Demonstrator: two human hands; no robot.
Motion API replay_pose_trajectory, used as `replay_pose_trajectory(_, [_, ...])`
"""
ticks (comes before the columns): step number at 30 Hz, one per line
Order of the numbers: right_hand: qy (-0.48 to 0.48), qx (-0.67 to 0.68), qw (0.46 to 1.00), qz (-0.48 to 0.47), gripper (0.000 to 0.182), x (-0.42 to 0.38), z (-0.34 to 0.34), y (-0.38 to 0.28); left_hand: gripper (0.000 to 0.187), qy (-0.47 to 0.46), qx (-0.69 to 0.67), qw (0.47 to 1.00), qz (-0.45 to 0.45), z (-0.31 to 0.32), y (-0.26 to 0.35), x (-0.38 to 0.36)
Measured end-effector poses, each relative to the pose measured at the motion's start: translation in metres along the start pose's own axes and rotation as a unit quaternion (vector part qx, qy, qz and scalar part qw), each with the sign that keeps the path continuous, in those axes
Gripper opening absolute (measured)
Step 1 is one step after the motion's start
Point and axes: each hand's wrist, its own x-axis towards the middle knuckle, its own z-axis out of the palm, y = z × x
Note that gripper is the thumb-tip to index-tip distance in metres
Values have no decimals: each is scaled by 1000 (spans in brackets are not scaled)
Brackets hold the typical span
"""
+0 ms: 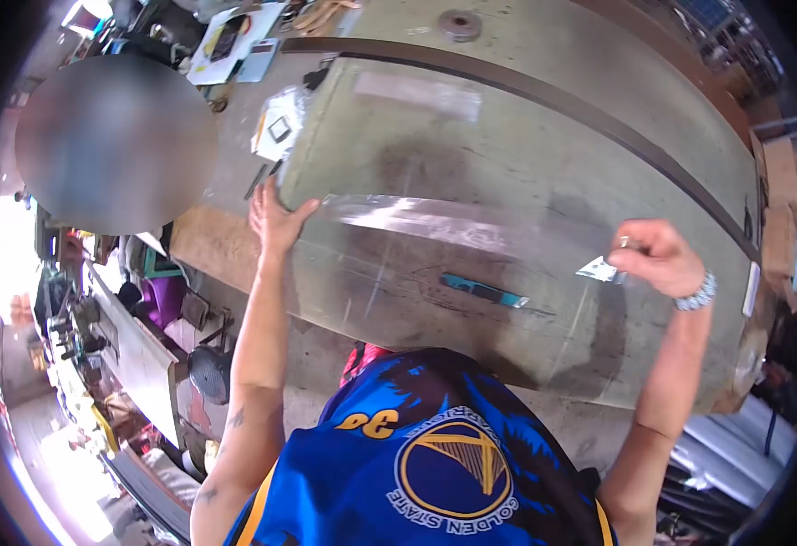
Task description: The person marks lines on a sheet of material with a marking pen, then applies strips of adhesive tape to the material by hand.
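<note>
A long clear plastic strip (435,224) lies across the large greenish work surface (398,118). My left hand (277,221) rests at the strip's left end, fingers spread, by the surface's left edge. Near the strip's right end, my right hand (646,255) is closed on a small piece of clear, shiny plastic (597,269), whose pointed end sticks out to the left of the fingers. Between me and the strip lies a teal cutter (484,290). Another clear plastic piece (418,95) lies farther back.
A long dark metal bar (544,96) crosses the back of the surface, with a round disc (460,25) beyond it. Papers and a plastic bag (280,125) lie at the left. Cardboard (785,196) stands at the right. A round black stool (209,374) is at lower left.
</note>
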Motion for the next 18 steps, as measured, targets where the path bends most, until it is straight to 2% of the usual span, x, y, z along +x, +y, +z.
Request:
replay_pose_trajectory(1, [5,4,1000,26,26,-6,-4,-8,119,-6,-20,999,-31,3,11,-1])
replay_pose_trajectory(3, [31,4,996,87,25,-35,1,-33,118,19,-32,999,-12,-2,3,-5])
replay_pose_trajectory(6, [102,-109,975,163,23,-69,-13,-25,116,42,-38,998,-8,6,0,1])
replay_pose_trajectory(7, [124,-107,974,159,21,-77,-20,-12,115,48,-35,998,-15,4,-4,3])
replay_pose_trajectory(10, [238,-141,950,146,17,-69,-31,91,99,79,-84,993,-18,2,-21,17])
replay_pose_trajectory(12, [263,-169,941,131,15,-43,-29,152,81,51,-70,995,-47,-10,-14,13])
replay_pose_trajectory(14, [263,-276,924,38,15,-26,-39,241,68,24,-111,993,-39,-15,-23,21])
replay_pose_trajectory(16, [286,-288,905,126,17,-19,-22,259,61,-5,-207,978,1,0,-41,32])
replay_pose_trajectory(17, [298,-294,892,171,18,-17,-16,262,57,22,-238,971,26,10,-50,37])
replay_pose_trajectory(18, [343,-395,845,109,19,-14,-5,255,54,18,-242,970,22,11,-51,38])
